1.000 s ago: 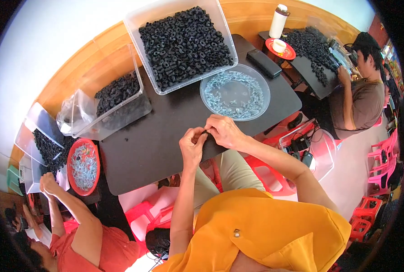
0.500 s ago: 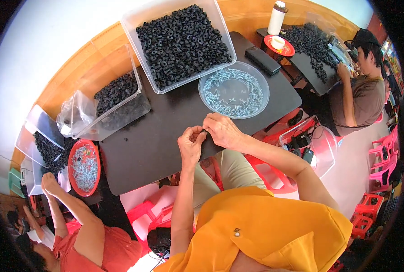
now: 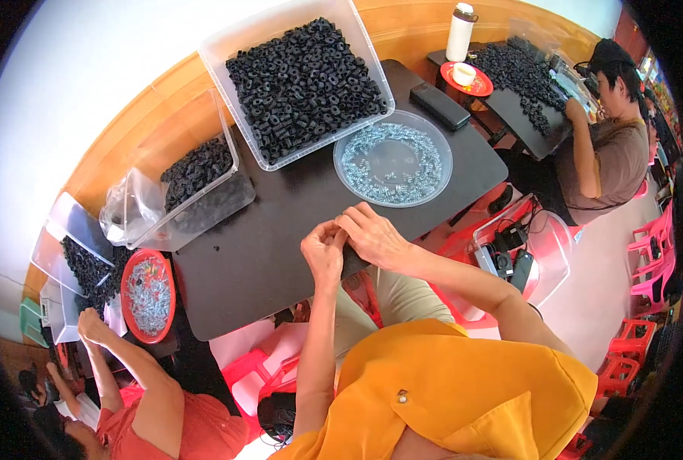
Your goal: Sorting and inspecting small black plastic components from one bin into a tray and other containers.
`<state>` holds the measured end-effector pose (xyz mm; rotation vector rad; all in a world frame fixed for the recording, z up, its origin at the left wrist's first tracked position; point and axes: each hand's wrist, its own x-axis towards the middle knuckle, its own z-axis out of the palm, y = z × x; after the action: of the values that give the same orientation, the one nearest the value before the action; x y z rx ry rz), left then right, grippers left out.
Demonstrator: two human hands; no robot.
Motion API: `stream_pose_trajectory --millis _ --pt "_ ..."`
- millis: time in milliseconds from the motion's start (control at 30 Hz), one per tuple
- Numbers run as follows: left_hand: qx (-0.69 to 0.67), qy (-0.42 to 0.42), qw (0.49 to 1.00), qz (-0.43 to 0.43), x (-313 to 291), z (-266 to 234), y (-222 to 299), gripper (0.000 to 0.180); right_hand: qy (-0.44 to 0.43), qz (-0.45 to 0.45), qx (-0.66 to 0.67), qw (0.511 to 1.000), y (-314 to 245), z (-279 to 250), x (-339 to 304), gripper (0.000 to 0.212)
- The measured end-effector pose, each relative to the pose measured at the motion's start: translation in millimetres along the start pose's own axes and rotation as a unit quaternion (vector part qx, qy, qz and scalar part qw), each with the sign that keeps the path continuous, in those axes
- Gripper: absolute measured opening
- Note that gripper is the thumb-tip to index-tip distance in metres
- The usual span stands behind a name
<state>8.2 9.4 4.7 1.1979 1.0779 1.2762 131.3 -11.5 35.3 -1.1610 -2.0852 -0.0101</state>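
My left hand and my right hand meet above the near edge of the dark table. The fingers of both are closed, thumbs and fingertips pressed together. A small black plastic part showed between them half a second ago; now the fingers cover it. What my right fingertips grip is hidden. Just beyond my right hand lies a round clear tray with many small silvery springs spread around it. Farther back, a large clear bin is filled with short black tubular parts.
At the left stands a tilted clear box with more black parts. A black case lies behind the round tray. A co-worker in red works beside a red tray; another person sits at the right-hand table.
My right fingers have closed farther over my left fingertips, covering the black part. The view has shifted slightly, so the table appears a little lower.
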Motion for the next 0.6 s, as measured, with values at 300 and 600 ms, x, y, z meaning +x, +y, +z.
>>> stream_pose_trajectory --millis 300,600 --pt "-0.055 0.016 0.997 -0.057 6 -6 1 0.012 -0.025 -0.009 -0.023 0.999 2 7 8 0.032" --pt "-0.082 0.021 0.991 -0.101 8 -8 1 0.012 -0.011 -0.027 -0.016 0.999 2 7 11 0.029"
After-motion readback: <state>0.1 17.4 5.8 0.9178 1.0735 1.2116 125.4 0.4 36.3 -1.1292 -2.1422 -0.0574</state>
